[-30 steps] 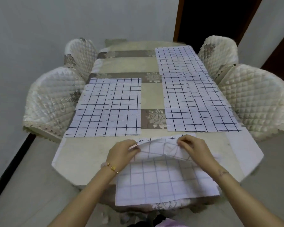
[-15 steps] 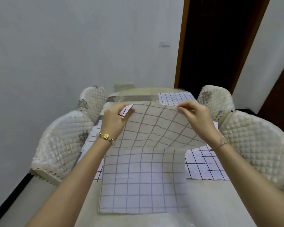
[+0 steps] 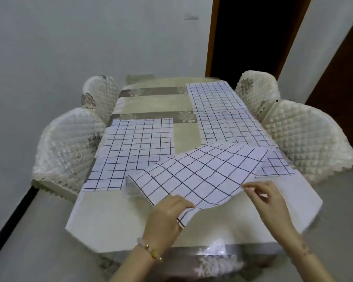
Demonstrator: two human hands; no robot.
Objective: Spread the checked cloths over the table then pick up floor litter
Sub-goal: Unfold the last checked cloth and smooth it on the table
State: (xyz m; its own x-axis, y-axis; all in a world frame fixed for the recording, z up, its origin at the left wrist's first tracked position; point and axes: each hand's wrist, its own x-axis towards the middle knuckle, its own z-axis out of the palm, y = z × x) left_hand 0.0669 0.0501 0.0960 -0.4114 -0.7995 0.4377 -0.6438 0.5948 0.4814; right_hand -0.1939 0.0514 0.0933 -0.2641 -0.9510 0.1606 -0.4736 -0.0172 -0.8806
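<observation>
A white checked cloth (image 3: 200, 171) billows low over the near middle of the table (image 3: 114, 218), unfolded and slanting from left to right. My left hand (image 3: 165, 216) pinches its near left corner. My right hand (image 3: 267, 196) pinches its near right edge. Its far side overlaps two checked cloths lying flat: one on the left half (image 3: 135, 147) and one on the right half (image 3: 232, 129). A third flat checked cloth (image 3: 212, 94) lies at the far right end.
Four quilted cream chairs flank the table, two on the left (image 3: 69, 143) and two on the right (image 3: 306, 135). A dark doorway (image 3: 253, 35) opens behind the table. Grey floor (image 3: 29, 231) runs along the left side.
The held cloth was lifted from the near edge, raised in front of me, and has now come down spread over the near middle of the table, both hands lower and nearer to me.
</observation>
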